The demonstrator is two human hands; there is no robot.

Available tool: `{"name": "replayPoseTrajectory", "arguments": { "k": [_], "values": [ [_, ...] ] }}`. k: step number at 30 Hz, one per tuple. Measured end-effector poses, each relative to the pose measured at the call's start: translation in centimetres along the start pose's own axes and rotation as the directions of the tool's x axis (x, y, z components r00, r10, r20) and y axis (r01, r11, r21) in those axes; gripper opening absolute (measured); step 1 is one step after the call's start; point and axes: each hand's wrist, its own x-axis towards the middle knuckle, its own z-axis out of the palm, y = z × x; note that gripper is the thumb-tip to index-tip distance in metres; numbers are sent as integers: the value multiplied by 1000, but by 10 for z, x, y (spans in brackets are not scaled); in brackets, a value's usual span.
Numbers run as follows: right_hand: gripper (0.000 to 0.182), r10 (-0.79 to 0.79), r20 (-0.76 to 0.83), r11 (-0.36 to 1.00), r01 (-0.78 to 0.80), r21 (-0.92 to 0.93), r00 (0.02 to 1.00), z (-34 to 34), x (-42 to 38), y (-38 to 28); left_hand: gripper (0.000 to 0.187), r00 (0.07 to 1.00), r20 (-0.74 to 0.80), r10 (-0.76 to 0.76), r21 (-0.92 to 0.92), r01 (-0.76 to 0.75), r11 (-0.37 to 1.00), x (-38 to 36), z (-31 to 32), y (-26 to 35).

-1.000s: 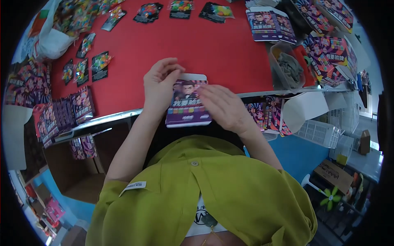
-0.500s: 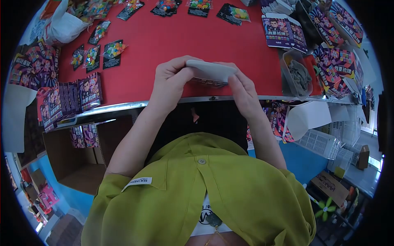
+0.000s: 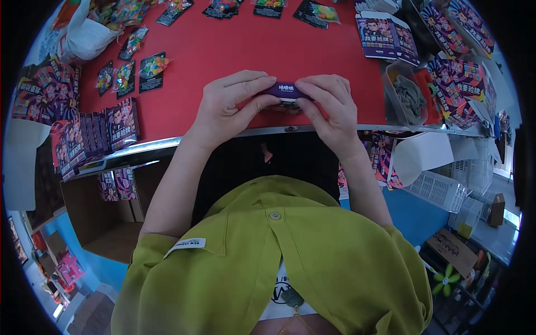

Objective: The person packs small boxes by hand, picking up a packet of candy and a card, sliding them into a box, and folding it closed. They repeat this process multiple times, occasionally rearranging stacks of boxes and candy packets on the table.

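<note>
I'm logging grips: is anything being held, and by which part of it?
A box, held near its two ends between fingers and thumbs: the left hand at one end, the right hand at the other.

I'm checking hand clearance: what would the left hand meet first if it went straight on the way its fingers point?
The left hand would first meet the purple box, which it already holds. Past that, the right hand appears next in line, though depth is uncertain.
</note>
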Motion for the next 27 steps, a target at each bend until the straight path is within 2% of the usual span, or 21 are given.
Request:
{"name": "replayPoseTrajectory", "arguments": {
  "k": [2,4,8,9,10,12,14,18,20,22,23,24,25,26,27],
  "values": [
    [20,100,85,995,-102,20,991,-6,3,-4,23,999,-13,-45,-38,45,998,1,0,3],
    [20,125,107,991,-130,38,986,-8,6,-7,17,988,12,-154,-132,154,979,4,-1,5],
    [18,185,152,979,-195,54,971,-12,12,-7,14,975,-6,-222,-163,218,962,6,1,8],
    [18,178,154,980,-189,60,972,-11,12,-8,12,964,-9,-265,-255,254,933,6,3,8],
    [17,225,145,966,-240,97,964,-10,10,-9,11,952,-8,-307,-347,286,893,5,4,8],
    [16,265,140,949,-283,135,954,-8,10,-9,12,949,-8,-316,-361,292,886,4,4,5],
    [15,368,162,874,-400,275,915,-6,9,-9,13,946,-3,-324,-378,299,876,4,4,6],
    [12,364,142,882,-390,265,920,-7,9,-10,11,936,33,-350,-408,333,850,5,2,8],
    [14,335,123,920,-353,172,934,-7,9,-11,11,932,41,-361,-435,342,833,6,1,7],
    [16,274,109,944,-289,159,956,-4,7,-7,8,864,57,-500,-565,440,698,7,4,9],
    [17,225,97,961,-237,139,969,-4,5,-6,8,862,56,-504,-565,443,696,6,4,11],
    [17,230,104,960,-244,141,968,-5,4,-6,9,788,112,-605,-711,489,505,5,5,13],
    [20,153,98,983,-162,91,983,-7,4,-5,10,704,190,-684,-820,497,283,3,7,16],
    [22,73,98,996,-77,42,992,-7,3,-5,10,695,192,-693,-822,499,273,3,9,20],
    [22,79,108,995,-85,48,991,-7,2,-7,11,639,192,-745,-847,491,203,4,11,25]
  ]
}}
